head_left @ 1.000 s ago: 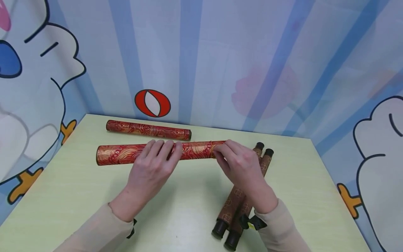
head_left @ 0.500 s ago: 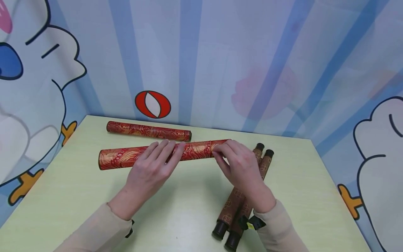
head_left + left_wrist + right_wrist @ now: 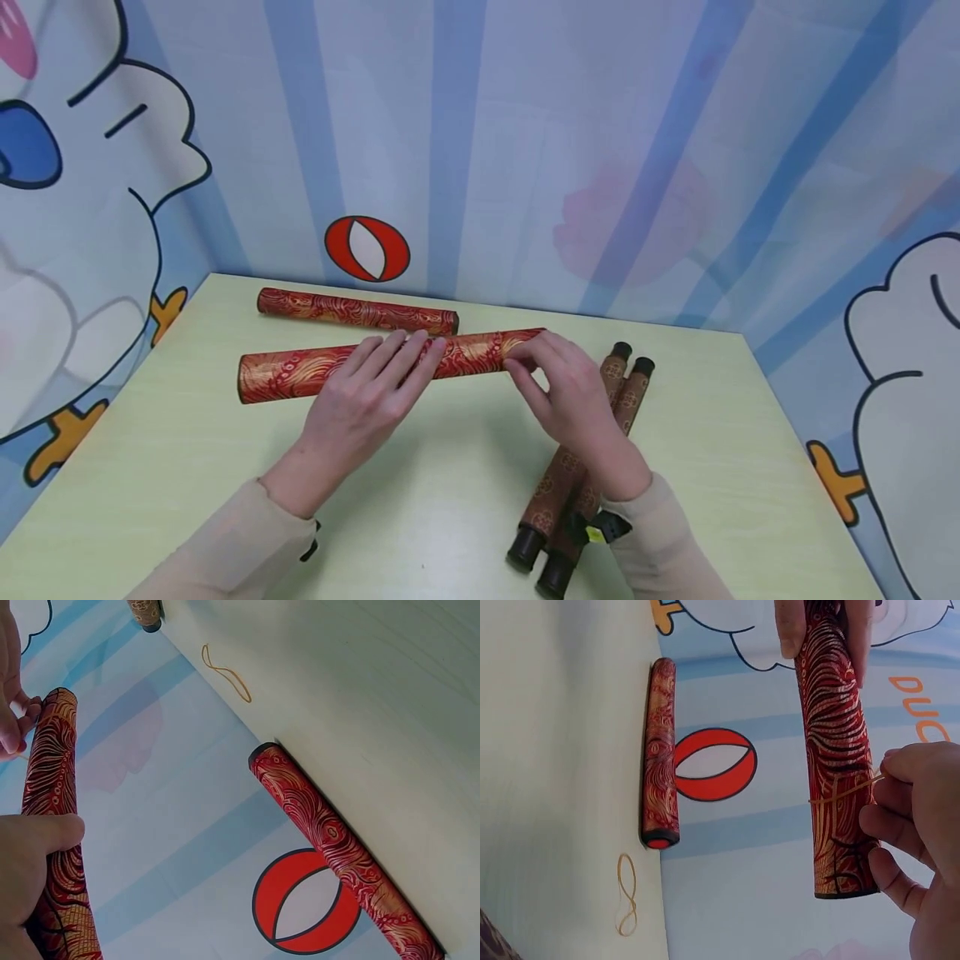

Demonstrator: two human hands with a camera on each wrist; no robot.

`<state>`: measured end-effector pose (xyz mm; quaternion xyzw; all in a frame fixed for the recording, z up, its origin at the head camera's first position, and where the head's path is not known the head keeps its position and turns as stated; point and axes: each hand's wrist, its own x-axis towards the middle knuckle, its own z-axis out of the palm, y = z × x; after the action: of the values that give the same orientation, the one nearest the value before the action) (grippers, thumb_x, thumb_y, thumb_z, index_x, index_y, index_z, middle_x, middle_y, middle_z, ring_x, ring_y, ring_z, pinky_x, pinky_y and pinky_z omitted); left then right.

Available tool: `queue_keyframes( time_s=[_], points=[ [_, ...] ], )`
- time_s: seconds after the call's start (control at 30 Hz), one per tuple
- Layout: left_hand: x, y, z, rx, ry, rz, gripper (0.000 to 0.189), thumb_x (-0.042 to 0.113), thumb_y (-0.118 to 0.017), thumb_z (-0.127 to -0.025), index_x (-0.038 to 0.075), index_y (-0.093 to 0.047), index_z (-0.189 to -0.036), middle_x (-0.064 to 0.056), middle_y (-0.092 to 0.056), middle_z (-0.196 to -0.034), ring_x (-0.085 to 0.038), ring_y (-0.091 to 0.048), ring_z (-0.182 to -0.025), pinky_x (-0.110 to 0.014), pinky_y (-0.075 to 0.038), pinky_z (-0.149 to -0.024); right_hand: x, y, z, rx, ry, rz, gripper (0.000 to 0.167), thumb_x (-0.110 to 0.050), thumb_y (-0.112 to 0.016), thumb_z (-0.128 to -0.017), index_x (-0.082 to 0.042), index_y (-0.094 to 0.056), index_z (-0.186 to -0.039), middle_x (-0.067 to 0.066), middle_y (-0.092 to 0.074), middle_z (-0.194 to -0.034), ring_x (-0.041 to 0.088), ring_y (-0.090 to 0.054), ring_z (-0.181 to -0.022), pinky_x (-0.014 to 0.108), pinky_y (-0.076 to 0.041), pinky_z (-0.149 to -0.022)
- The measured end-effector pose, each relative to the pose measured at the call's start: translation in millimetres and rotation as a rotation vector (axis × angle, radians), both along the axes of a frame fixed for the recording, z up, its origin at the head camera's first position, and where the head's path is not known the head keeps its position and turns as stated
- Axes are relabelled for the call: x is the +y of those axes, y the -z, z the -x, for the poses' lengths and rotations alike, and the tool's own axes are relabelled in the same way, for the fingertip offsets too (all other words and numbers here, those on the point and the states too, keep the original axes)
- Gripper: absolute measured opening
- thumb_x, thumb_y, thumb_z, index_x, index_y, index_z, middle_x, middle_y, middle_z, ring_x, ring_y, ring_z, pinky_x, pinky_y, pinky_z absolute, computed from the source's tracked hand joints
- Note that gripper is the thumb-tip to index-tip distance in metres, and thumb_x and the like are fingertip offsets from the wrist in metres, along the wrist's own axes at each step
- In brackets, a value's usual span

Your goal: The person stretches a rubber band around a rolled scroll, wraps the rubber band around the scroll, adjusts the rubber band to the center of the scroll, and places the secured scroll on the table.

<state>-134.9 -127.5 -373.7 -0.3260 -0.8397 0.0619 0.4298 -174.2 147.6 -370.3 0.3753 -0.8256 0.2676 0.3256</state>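
Red-and-gold patterned cylinder: raised above the pale green tabletop, crosswise in both hands.
Left hand: reaching from lower left, back upward, fingers clamped on the cylinder's middle.
Right hand: turned inward at the cylinder's right end, fingers together, pinching a thin yellow band that crosses it.
Second red-and-gold cylinder: on the tabletop, farther back.
Loose yellow loop: near that one's right end.
Two brown, black-ended cylinders: side by side, beneath the right forearm.
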Motion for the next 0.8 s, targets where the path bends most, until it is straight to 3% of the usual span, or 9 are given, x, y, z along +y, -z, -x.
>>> queue_keyframes(
  time_s=[0.3,0.47,0.53,0.6,0.7,0.8],
  points=[
    [0.7,-0.6,2.0,-0.027,-0.008,-0.01,0.072,0.002,-0.094,-0.079,0.004,-0.066,-0.145,-0.018,-0.074,-0.132,-0.036,-0.074,-0.112,-0.048,-0.063,-0.095,-3.4,3.1,-7.4,-0.16,-0.116,0.139,0.014,0.002,-0.075,-0.097,-0.008,-0.069,-0.103,0.003,-0.067,-0.098,0.018,-0.06,-0.087,0.037,-0.056,-0.068],
    [0.8,-1.8,4.7,-0.061,-0.027,-0.021,0.069,0.002,-0.093,-0.081,0.006,-0.067,-0.144,-0.019,-0.074,-0.13,-0.037,-0.075,-0.109,-0.049,-0.063,-0.093,-4.7,4.8,-12.5,-0.253,-0.141,0.249,0.011,0.002,-0.073,-0.097,-0.008,-0.07,-0.1,0.007,-0.067,-0.111,0.024,-0.06,-0.105,0.035,-0.054,-0.086],
    [0.5,-2.8,5.3,-0.077,-0.034,-0.03,0.067,0.002,-0.092,-0.081,0.007,-0.067,-0.144,-0.019,-0.074,-0.129,-0.037,-0.075,-0.109,-0.048,-0.064,-0.093,-5.2,6.0,-15.2,-0.312,-0.147,0.295,0.003,-0.004,-0.071,-0.101,-0.006,-0.071,-0.101,0.007,-0.067,-0.116,0.025,-0.06,-0.113,0.033,-0.052,-0.096],
    [-0.1,-3.9,6.1,-0.092,-0.039,-0.041,0.066,0.002,-0.092,-0.081,0.008,-0.068,-0.143,-0.018,-0.075,-0.128,-0.036,-0.076,-0.107,-0.047,-0.064,-0.091,-6.0,6.7,-18.5,-0.367,-0.159,0.339,0.006,-0.009,-0.07,-0.104,-0.004,-0.071,-0.102,0.007,-0.068,-0.118,0.024,-0.061,-0.117,0.031,-0.05,-0.104],
    [-1.2,-6.2,7.8,-0.105,-0.038,-0.066,0.064,0.003,-0.092,-0.082,0.01,-0.07,-0.142,-0.018,-0.075,-0.126,-0.035,-0.077,-0.103,-0.045,-0.065,-0.087,-7.1,7.4,-24.1,-0.433,-0.179,0.384,0.012,-0.013,-0.068,-0.106,-0.002,-0.071,-0.104,0.007,-0.069,-0.12,0.022,-0.062,-0.119,0.029,-0.049,-0.108],
    [-2.5,-8.9,10.0,-0.12,-0.03,-0.096,0.061,0.005,-0.092,-0.083,0.012,-0.071,-0.14,-0.017,-0.076,-0.123,-0.034,-0.078,-0.1,-0.043,-0.066,-0.082,-7.4,9.0,-29.0,-0.474,-0.196,0.398,0.004,-0.007,-0.067,-0.105,-0.005,-0.071,-0.104,0.007,-0.07,-0.12,0.021,-0.063,-0.12,0.03,-0.05,-0.108]
  ],
)
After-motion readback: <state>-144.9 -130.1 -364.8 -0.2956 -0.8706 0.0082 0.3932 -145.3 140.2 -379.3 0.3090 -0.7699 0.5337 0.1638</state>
